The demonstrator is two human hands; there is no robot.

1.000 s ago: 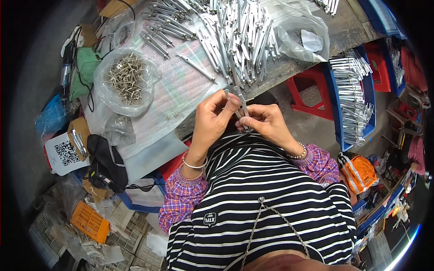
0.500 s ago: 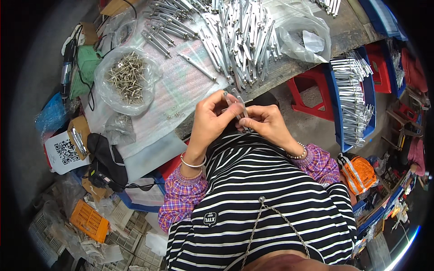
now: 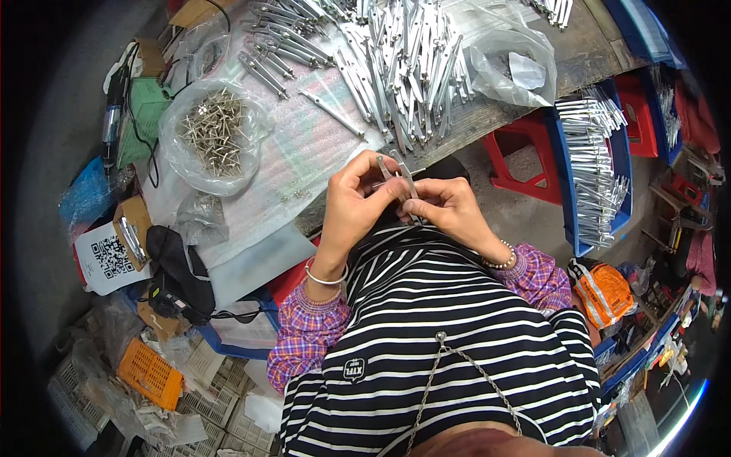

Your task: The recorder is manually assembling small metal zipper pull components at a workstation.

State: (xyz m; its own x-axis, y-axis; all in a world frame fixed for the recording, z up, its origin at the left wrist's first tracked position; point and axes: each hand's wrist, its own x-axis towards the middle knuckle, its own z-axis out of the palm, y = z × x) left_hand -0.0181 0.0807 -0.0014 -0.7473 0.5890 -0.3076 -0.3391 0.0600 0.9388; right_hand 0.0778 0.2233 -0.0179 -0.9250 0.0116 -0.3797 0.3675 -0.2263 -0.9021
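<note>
Between my two hands, just off the near table edge, are slim silver metal strips (image 3: 407, 181). My left hand (image 3: 358, 194) pinches them with thumb and forefinger from the left. From the right, my right hand (image 3: 448, 207) grips their lower part, thumb pressed on the metal. How the pieces join is partly hidden by my fingers. Beyond my hands lies a large heap of similar silver metal strips (image 3: 411, 72). One single strip (image 3: 333, 113) rests apart on the white foam sheet (image 3: 293, 145). To the left, a clear plastic bag (image 3: 177, 164) holds many screws (image 3: 215, 133).
A blue bin (image 3: 576, 190) packed with metal strips stands right of the table, by a red stool (image 3: 525, 164). Another clear bag (image 3: 525, 76) lies at the right table edge. An electric screwdriver (image 3: 114, 114) and a green box (image 3: 146, 114) are at the far left.
Both hands stay in nearly the same place, still holding the metal strips. My left fingers and the strips shift only very slightly.
</note>
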